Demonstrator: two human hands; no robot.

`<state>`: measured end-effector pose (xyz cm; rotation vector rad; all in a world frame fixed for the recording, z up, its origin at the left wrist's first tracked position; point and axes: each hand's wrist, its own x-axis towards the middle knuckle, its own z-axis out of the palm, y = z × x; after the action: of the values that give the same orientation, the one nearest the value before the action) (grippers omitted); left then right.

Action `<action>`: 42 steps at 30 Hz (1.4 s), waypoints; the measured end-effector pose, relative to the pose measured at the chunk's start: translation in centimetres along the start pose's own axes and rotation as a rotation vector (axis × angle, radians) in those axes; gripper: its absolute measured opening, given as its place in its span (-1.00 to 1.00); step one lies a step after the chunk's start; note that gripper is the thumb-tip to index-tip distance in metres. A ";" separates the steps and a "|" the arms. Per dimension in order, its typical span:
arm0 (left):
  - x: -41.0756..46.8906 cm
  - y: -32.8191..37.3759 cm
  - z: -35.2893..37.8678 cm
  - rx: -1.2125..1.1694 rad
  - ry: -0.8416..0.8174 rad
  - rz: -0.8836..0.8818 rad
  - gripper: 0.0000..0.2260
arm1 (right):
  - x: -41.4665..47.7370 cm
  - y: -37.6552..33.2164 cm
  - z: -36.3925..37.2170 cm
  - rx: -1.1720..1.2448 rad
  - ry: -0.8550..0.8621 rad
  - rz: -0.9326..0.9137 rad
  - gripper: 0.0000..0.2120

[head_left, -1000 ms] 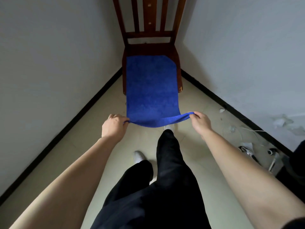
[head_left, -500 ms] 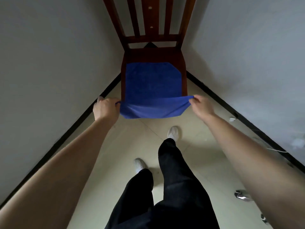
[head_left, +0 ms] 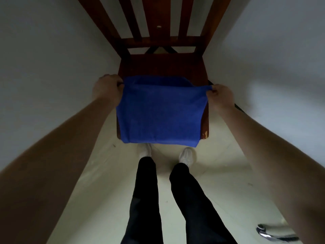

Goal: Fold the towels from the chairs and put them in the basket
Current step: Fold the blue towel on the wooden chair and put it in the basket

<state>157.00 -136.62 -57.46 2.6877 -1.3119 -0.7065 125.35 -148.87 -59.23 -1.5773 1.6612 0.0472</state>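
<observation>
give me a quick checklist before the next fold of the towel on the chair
1. Left hand pinching its towel corner: ok.
2. Right hand pinching the other corner: ok.
3. First fold made, top layer of the towel over the lower one: ok.
4. Carried edge lined up with the far edge: not ok, the lower layer shows beyond it.
5. Towel fully on the chair seat: not ok, its near fold hangs past the front edge.
6. Basket within reach: cannot tell, none in view.
</observation>
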 end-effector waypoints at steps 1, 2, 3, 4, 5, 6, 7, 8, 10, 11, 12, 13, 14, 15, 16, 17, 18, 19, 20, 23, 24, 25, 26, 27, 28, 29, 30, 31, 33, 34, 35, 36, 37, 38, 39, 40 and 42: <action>1.7 -0.2 1.3 0.008 -0.019 0.009 -0.73 | 1.4 0.1 0.7 -0.015 0.003 0.015 -0.72; 3.1 -0.5 2.3 0.014 -0.030 0.016 -0.72 | 2.6 0.3 1.3 -0.021 0.013 0.022 -0.72; 4.5 -0.8 3.5 0.025 -0.043 0.013 -0.71 | 3.9 0.5 2.0 -0.021 0.019 0.036 -0.72; 5.8 -1.1 4.5 0.031 -0.054 0.008 -0.71 | 5.0 0.7 2.6 -0.016 0.031 0.042 -0.72; 7.0 -1.4 5.6 0.038 -0.063 0.003 -0.71 | 6.2 0.9 3.2 -0.021 0.042 0.050 -0.71; 7.9 -1.7 6.4 0.039 -0.069 0.001 -0.70 | 7.1 1.1 3.8 -0.038 0.052 0.050 -0.70; 8.9 -2.0 7.3 0.041 -0.065 0.003 -0.70 | 8.0 1.3 4.4 -0.064 0.061 0.050 -0.69; 9.7 -2.2 7.8 0.035 -0.051 0.005 -0.71 | 8.7 1.5 4.8 -0.090 0.075 0.046 -0.67; 11.1 -2.5 8.8 0.016 -0.026 0.004 -0.71 | 9.9 1.8 5.6 -0.113 0.108 0.057 -0.66; 11.4 -2.6 9.2 0.004 -0.021 0.005 -0.72 | 10.2 1.9 5.9 -0.111 0.120 0.063 -0.66; 11.6 -2.6 9.5 -0.010 -0.015 0.003 -0.72 | 10.4 2.0 6.2 -0.111 0.132 0.066 -0.66; 11.6 -2.5 9.7 -0.019 -0.003 0.002 -0.71 | 10.5 2.0 6.3 -0.123 0.140 0.061 -0.65; 11.3 -2.4 9.9 -0.018 0.015 0.002 -0.70 | 10.4 1.9 6.3 -0.144 0.145 0.048 -0.63; 10.8 -2.2 10.0 -0.010 0.041 0.010 -0.66 | 10.3 1.8 6.3 -0.167 0.145 0.029 -0.59; 10.2 -2.1 10.0 0.009 0.075 0.040 -0.61 | 10.3 1.5 6.1 -0.189 0.138 0.004 -0.54; 9.7 -1.9 10.1 0.043 0.113 0.106 -0.59 | 10.3 1.1 6.0 -0.204 0.114 -0.023 -0.50; 9.2 -1.6 10.2 0.089 0.138 0.208 -0.58 | 10.4 0.5 5.8 -0.215 0.075 -0.053 -0.48; 8.7 -1.2 10.5 0.136 0.144 0.333 -0.60 | 10.6 -0.2 5.7 -0.239 0.023 -0.085 -0.48; 8.3 -0.8 11.0 0.180 0.131 0.459 -0.62 | 11.0 -0.8 5.7 -0.284 -0.032 -0.118 -0.49; 8.5 0.4 12.6 0.268 0.025 0.642 -0.61 | 12.4 -2.8 5.6 -0.440 -0.161 -0.183 -0.59; 8.9 0.7 12.9 0.274 0.004 0.626 -0.61 | 12.8 -3.4 5.5 -0.456 -0.205 -0.181 -0.64; 9.3 0.8 13.2 0.271 0.000 0.597 -0.62 | 13.2 -3.8 5.4 -0.451 -0.253 -0.168 -0.69; 9.7 0.9 13.3 0.267 0.003 0.573 -0.63 | 13.7 -4.0 5.4 -0.433 -0.299 -0.152 -0.72; 10.0 0.9 13.5 0.262 0.008 0.560 -0.63 | 13.9 -4.0 5.4 -0.415 -0.340 -0.141 -0.71; 10.2 0.9 13.6 0.254 0.012 0.556 -0.64 | 14.1 -4.0 5.4 -0.399 -0.379 -0.128 -0.68; 10.3 0.7 13.6 0.245 0.016 0.558 -0.65 | 14.0 -4.0 5.3 -0.392 -0.418 -0.115 -0.61; 10.3 0.5 13.6 0.234 0.020 0.563 -0.66 | 14.0 -3.8 5.2 -0.389 -0.456 -0.099 -0.53; 10.4 0.2 13.5 0.225 0.026 0.570 -0.67 | 13.8 -3.6 5.1 -0.372 -0.492 -0.081 -0.47; 10.6 -0.1 13.3 0.204 0.040 0.581 -0.70 | 13.4 -3.1 4.7 -0.255 -0.550 -0.009 -0.46; 10.7 -0.1 13.2 0.189 0.043 0.580 -0.71 | 13.3 -2.8 4.4 -0.166 -0.567 0.039 -0.50; 10.9 0.0 13.0 0.172 0.042 0.572 -0.72 | 13.1 -2.6 4.1 -0.086 -0.571 0.079 -0.55; 10.9 0.2 12.9 0.159 0.034 0.556 -0.72 | 13.1 -2.5 3.9 -0.015 -0.572 0.106 -0.60; 11.0 0.5 12.8 0.152 0.021 0.536 -0.73 | 12.9 -2.3 3.6 0.054 -0.565 0.127 -0.62; 11.0 0.7 12.7 0.147 0.014 0.518 -0.73 | 13.0 -2.1 3.5 0.109 -0.541 0.146 -0.63; 11.1 0.8 12.7 0.142 0.015 0.508 -0.73 | 13.1 -1.8 3.4 0.136 -0.484 0.160 -0.62; 11.1 0.8 12.7 0.135 0.022 0.505 -0.73 | 13.3 -1.5 3.4 0.107 -0.384 0.159 -0.63; 11.1 0.7 12.7 0.127 0.035 0.512 -0.73 | 13.6 -0.6 3.6 -0.095 -0.109 0.120 -0.65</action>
<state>156.92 -143.78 -72.72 2.2677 -1.9773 -0.5239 129.45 -158.12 -69.04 -1.5155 1.6868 0.2732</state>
